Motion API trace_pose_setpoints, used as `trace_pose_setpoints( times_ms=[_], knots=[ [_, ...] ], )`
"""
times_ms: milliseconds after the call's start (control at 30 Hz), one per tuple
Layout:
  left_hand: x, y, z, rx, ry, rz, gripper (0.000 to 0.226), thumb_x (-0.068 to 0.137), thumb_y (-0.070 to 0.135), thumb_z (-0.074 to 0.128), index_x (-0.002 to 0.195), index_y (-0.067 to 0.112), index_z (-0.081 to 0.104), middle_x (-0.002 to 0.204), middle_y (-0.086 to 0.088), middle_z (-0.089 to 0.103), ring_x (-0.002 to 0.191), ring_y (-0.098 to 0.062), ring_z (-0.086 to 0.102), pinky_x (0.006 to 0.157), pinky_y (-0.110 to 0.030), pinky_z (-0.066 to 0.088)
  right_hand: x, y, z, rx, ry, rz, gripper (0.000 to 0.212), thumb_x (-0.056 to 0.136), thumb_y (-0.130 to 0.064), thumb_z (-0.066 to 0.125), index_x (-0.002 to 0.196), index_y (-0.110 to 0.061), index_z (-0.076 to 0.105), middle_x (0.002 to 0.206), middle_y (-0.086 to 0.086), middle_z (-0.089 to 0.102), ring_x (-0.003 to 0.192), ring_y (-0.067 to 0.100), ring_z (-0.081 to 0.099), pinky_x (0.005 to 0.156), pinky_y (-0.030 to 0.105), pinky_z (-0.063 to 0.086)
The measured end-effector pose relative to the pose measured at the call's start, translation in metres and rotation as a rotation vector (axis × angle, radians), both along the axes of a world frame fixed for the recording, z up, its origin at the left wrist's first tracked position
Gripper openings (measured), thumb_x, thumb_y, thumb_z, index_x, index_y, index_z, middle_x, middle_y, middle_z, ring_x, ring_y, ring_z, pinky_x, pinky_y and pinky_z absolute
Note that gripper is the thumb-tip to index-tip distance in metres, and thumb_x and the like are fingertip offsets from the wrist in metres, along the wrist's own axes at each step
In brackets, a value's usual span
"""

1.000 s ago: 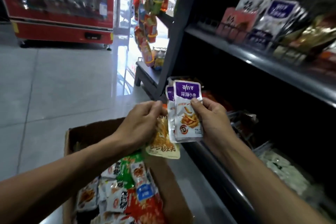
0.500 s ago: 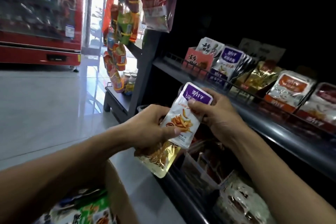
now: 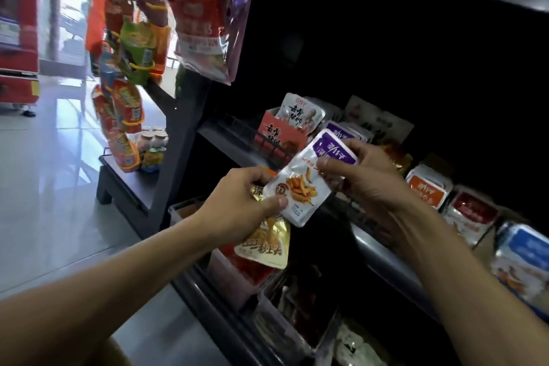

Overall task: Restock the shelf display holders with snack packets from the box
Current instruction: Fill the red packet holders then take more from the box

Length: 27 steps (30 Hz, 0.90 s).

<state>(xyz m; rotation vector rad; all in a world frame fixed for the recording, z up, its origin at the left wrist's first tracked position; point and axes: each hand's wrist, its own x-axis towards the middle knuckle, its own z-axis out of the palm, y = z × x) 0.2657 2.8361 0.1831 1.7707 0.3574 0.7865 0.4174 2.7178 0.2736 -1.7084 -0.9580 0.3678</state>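
Two hands: both are meeting in front of the dark shelf unit, forearms reaching in from the bottom corners.
Left hand: it is gripping a gold packet, which is hanging below the palm, and its thumb is pressing the lower left corner of the white-and-purple packet; the fingers are curling round the gold packet's top edge.
Right hand: it is pinching the white-and-purple packet near its purple top, thumb lying across the front, the other fingers curling behind it.
White-and-purple packet: it is being held tilted between the two hands, purple end up and to the right, just in front of the middle shelf rail; more than one packet may be stacked here, but I cannot tell.
Box corner: only a brown cardboard edge is showing at the bottom, below the left forearm.
Lower holders: clear bins on the bottom shelf are sitting beneath the hands, holding dark and red packets.
Middle shelf: a red display carton is standing at its left end with a white packet poking out of it; to the right, rows of orange-labelled, red-labelled and blue-labelled packets are leaning in their holders.
Hanging strips: several bags are dangling from the shelf's end, over a low stand of small bottles.
Far left: a red cabinet is standing on the grey tiled floor.
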Motion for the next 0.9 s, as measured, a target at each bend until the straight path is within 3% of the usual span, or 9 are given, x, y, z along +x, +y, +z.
trace_pose_setpoints(
  times_ms=[100, 233, 333, 400, 533, 633, 733, 800, 900],
  knots=[
    [0.017, 0.008, 0.003, -0.014, 0.000, 0.134, 0.010, 0.086, 0.023, 0.075, 0.083, 0.021, 0.065, 0.088, 0.000, 0.070, 0.073, -0.017, 0.068, 0.068, -0.037, 0.056, 0.024, 0.005, 0.016, 0.082, -0.050, -0.140, 0.025, 0.079, -0.007, 0.078, 0.100, -0.011, 0.066, 0.080, 0.001, 0.076, 0.071, 0.016, 0.072, 0.063, 0.032, 0.056],
    [0.038, 0.015, 0.001, -0.095, 0.010, 0.171, 0.010, 0.085, 0.022, 0.075, 0.084, 0.023, 0.065, 0.078, -0.003, 0.066, 0.055, -0.016, 0.062, 0.054, -0.030, 0.048, 0.060, -0.001, 0.031, 0.210, -0.221, -0.331, 0.034, 0.085, -0.012, 0.075, 0.115, -0.004, 0.061, 0.101, 0.010, 0.071, 0.083, 0.020, 0.069, 0.073, 0.035, 0.057],
    [0.047, 0.016, -0.003, -0.072, 0.018, 0.150, 0.011, 0.086, 0.022, 0.074, 0.082, 0.023, 0.064, 0.069, 0.002, 0.060, 0.040, -0.003, 0.050, 0.049, -0.025, 0.038, 0.077, 0.002, 0.034, 0.210, -0.294, -0.353, 0.039, 0.089, -0.017, 0.073, 0.122, -0.006, 0.055, 0.106, 0.007, 0.068, 0.088, 0.016, 0.068, 0.073, 0.032, 0.057],
    [0.051, 0.018, -0.002, -0.041, 0.023, 0.142, 0.012, 0.086, 0.022, 0.074, 0.081, 0.024, 0.063, 0.077, 0.002, 0.064, 0.046, -0.004, 0.055, 0.052, -0.028, 0.043, 0.085, 0.008, 0.034, 0.186, -0.336, -0.366, 0.039, 0.089, -0.019, 0.073, 0.121, -0.010, 0.053, 0.109, 0.005, 0.065, 0.091, 0.015, 0.067, 0.076, 0.031, 0.057],
    [0.054, 0.022, 0.000, -0.010, 0.023, 0.142, 0.013, 0.086, 0.021, 0.074, 0.080, 0.022, 0.063, 0.082, 0.000, 0.068, 0.059, -0.039, 0.064, 0.056, -0.046, 0.054, 0.093, 0.019, 0.033, 0.136, -0.480, -0.333, 0.039, 0.090, -0.022, 0.071, 0.122, -0.014, 0.050, 0.105, -0.006, 0.058, 0.083, 0.001, 0.060, 0.060, 0.012, 0.051],
    [0.055, 0.023, 0.000, 0.007, 0.013, 0.151, 0.013, 0.086, 0.021, 0.074, 0.079, 0.022, 0.062, 0.078, 0.000, 0.066, 0.051, -0.037, 0.061, 0.049, -0.042, 0.052, 0.093, 0.027, 0.031, 0.047, -0.722, -0.293, 0.042, 0.091, -0.024, 0.069, 0.126, -0.012, 0.050, 0.116, -0.004, 0.054, 0.095, 0.004, 0.057, 0.062, 0.009, 0.046],
    [0.054, 0.024, -0.003, 0.021, 0.013, 0.139, 0.014, 0.086, 0.021, 0.074, 0.079, 0.021, 0.062, 0.072, -0.003, 0.067, 0.046, -0.034, 0.057, 0.048, -0.040, 0.050, 0.087, 0.032, 0.031, -0.019, -0.872, -0.239, 0.042, 0.091, -0.021, 0.069, 0.128, -0.013, 0.050, 0.113, -0.009, 0.048, 0.099, 0.003, 0.052, 0.062, 0.004, 0.043],
    [0.053, 0.024, -0.004, 0.006, 0.012, 0.136, 0.014, 0.086, 0.020, 0.074, 0.078, 0.021, 0.062, 0.075, -0.006, 0.068, 0.055, -0.041, 0.062, 0.054, -0.046, 0.054, 0.083, 0.034, 0.029, -0.070, -0.908, -0.212, 0.043, 0.090, -0.019, 0.069, 0.128, -0.014, 0.050, 0.111, -0.011, 0.048, 0.095, 0.000, 0.052, 0.057, 0.004, 0.043],
    [0.052, 0.025, -0.007, 0.001, 0.019, 0.142, 0.014, 0.085, 0.021, 0.074, 0.078, 0.023, 0.062, 0.078, 0.000, 0.068, 0.061, -0.040, 0.065, 0.060, -0.044, 0.056, 0.081, 0.038, 0.019, -0.119, -0.856, -0.204, 0.044, 0.089, -0.016, 0.070, 0.128, -0.014, 0.050, 0.110, -0.009, 0.050, 0.086, 0.000, 0.054, 0.055, 0.006, 0.045]
  ],
)
